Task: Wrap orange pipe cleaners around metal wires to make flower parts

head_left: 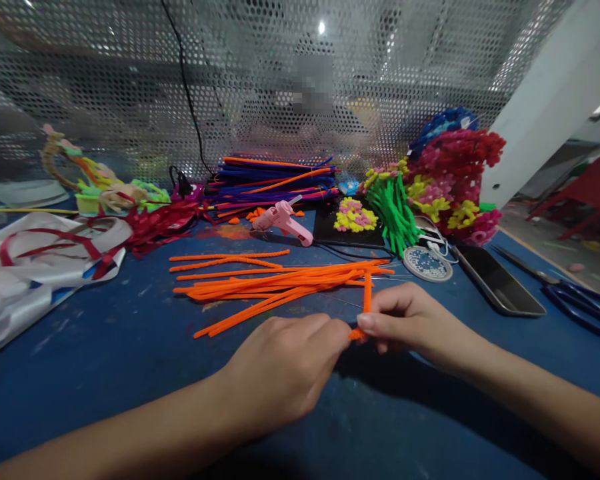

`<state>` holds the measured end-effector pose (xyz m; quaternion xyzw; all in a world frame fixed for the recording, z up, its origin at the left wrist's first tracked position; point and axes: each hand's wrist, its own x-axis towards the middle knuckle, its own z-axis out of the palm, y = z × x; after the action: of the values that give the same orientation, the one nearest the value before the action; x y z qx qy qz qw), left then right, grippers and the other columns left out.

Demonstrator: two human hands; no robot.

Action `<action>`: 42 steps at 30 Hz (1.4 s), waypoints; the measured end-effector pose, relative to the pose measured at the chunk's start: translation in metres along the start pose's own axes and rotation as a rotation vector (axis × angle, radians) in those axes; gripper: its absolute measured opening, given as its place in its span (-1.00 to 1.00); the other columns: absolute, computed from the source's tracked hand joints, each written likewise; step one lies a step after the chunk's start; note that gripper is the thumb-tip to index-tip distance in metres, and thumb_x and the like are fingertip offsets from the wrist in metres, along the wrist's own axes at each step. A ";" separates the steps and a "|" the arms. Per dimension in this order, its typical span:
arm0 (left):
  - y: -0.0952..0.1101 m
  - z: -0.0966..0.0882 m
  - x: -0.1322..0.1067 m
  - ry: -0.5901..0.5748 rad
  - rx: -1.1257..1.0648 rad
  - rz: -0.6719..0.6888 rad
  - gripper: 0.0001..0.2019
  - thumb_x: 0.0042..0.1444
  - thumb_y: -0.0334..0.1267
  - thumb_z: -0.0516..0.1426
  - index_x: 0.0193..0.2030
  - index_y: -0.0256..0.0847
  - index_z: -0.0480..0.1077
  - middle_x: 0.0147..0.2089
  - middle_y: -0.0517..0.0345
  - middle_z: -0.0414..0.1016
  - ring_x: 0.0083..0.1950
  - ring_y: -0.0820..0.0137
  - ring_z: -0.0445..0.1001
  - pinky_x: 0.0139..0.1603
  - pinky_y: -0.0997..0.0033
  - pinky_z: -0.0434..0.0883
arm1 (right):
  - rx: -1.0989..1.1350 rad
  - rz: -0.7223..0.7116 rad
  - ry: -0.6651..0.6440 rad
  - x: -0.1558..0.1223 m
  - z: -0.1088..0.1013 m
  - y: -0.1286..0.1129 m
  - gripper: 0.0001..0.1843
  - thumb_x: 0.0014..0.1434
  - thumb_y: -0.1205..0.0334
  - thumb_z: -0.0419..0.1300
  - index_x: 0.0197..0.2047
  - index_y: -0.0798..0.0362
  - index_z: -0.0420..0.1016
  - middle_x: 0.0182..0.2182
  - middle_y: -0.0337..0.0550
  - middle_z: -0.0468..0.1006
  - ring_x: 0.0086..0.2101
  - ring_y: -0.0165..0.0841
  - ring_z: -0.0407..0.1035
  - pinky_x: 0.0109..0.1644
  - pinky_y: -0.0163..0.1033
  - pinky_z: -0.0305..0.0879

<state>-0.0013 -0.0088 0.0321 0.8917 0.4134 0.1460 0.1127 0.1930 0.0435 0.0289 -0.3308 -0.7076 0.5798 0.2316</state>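
A fuzzy orange pipe cleaner (367, 292) stands nearly upright at the near edge of a loose sheaf, pinched between thumb and fingers of the right hand (405, 321). The left hand (293, 360), curled closed, nips its bent lower end, the fingertips mostly hidden. Behind lie straight, plush orange stems (270, 283), overlapping lengthwise on the scuffed blue bench (145, 400). Beyond them sits a smooth pink plastic glue gun (283, 222); to its right, velvety green stems (395, 210) slump in a bundle near a round dish of pearly beads (427, 263), a glossy black smartphone (503, 280) and blue-handled scissors (575, 293).
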 end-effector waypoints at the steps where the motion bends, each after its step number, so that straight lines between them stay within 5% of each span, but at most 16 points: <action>1: 0.000 0.001 0.000 -0.010 -0.003 -0.004 -0.79 0.20 -0.38 -0.14 -0.31 -0.22 0.30 -0.43 0.15 0.37 -0.45 0.42 0.33 -0.43 0.48 0.21 | 0.052 0.047 0.024 0.000 0.002 0.000 -0.62 0.03 -0.02 0.22 -0.56 0.15 0.38 -0.71 -0.33 0.33 -0.70 -0.61 0.11 -0.67 -0.49 -0.02; 5: 0.003 0.000 0.003 -0.064 -0.157 -0.071 -0.79 0.22 -0.38 -0.15 -0.29 -0.23 0.28 -0.35 0.15 0.40 -0.37 0.43 0.37 -0.37 0.50 0.24 | 0.133 0.045 0.240 0.001 0.005 0.001 -0.61 -0.22 0.04 0.39 -0.49 0.11 0.33 -0.74 -0.39 0.33 -0.68 -0.54 0.27 -0.61 -0.47 0.15; 8: 0.005 -0.004 0.007 -0.088 -0.292 -0.164 -0.75 0.25 -0.33 -0.17 -0.35 -0.20 0.27 -0.41 0.23 0.37 -0.37 0.46 0.35 -0.36 0.51 0.21 | 0.004 -0.087 0.328 -0.001 0.006 0.002 -0.70 -0.14 0.09 0.36 -0.42 0.11 0.44 -0.67 -0.32 0.42 -0.62 -0.49 0.33 -0.54 -0.42 0.24; 15: 0.005 -0.013 0.010 -0.032 -0.546 -0.305 -0.70 0.26 -0.21 -0.14 -0.43 -0.21 0.27 -0.49 0.31 0.24 -0.40 0.50 0.27 -0.37 0.52 0.16 | -0.624 -0.493 0.348 -0.009 0.007 0.000 -0.88 0.09 0.30 0.16 -0.34 0.04 0.53 -0.42 -0.16 0.37 -0.41 -0.42 0.30 -0.39 -0.32 0.25; 20: 0.004 -0.011 0.011 -0.008 -0.608 -0.348 -0.68 0.25 -0.17 -0.13 -0.44 -0.22 0.27 -0.53 0.32 0.18 -0.44 0.50 0.22 -0.39 0.52 0.14 | -0.734 -0.588 0.264 -0.009 0.008 0.004 -0.70 0.01 0.50 0.02 -0.20 0.09 0.44 -0.36 -0.12 0.30 -0.34 -0.38 0.26 -0.32 -0.29 0.30; 30: 0.001 -0.009 0.011 0.024 -0.595 -0.314 -0.70 0.25 -0.18 -0.11 -0.43 -0.22 0.28 -0.51 0.33 0.21 -0.44 0.52 0.24 -0.38 0.55 0.15 | -0.851 -0.772 0.477 -0.006 0.006 0.018 -0.81 0.16 0.39 0.10 -0.18 0.06 0.49 -0.39 -0.17 0.36 -0.41 -0.48 0.30 -0.38 -0.40 0.27; 35: -0.002 -0.007 0.010 0.035 -0.436 -0.242 -0.71 0.27 -0.23 -0.15 -0.41 -0.21 0.27 -0.50 0.31 0.28 -0.42 0.51 0.30 -0.38 0.55 0.19 | -0.487 -0.525 0.397 -0.004 0.002 0.006 -0.91 0.07 0.23 0.23 -0.37 0.06 0.53 -0.46 -0.21 0.40 -0.46 -0.49 0.28 -0.44 -0.39 0.21; 40: -0.009 0.000 0.003 0.136 0.100 0.080 -0.78 0.20 -0.38 -0.14 -0.32 -0.23 0.30 -0.46 0.19 0.34 -0.48 0.42 0.31 -0.49 0.45 0.14 | 0.042 -0.035 0.130 0.002 0.000 0.006 -0.66 0.08 0.03 0.19 -0.56 0.13 0.44 -0.68 -0.35 0.24 -0.67 -0.59 0.05 -0.64 -0.43 -0.04; 42: -0.011 0.001 0.002 0.163 0.256 0.157 -0.79 0.18 -0.38 -0.13 -0.29 -0.24 0.32 -0.48 0.17 0.32 -0.51 0.38 0.29 -0.53 0.43 0.10 | 0.080 0.018 0.107 0.002 0.001 0.008 -0.64 0.07 0.00 0.19 -0.56 0.13 0.43 -0.71 -0.37 0.20 -0.69 -0.59 0.01 -0.66 -0.43 -0.08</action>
<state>-0.0078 -0.0006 0.0277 0.9135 0.3655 0.1724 -0.0474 0.1920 0.0452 0.0211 -0.3582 -0.6675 0.5911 0.2770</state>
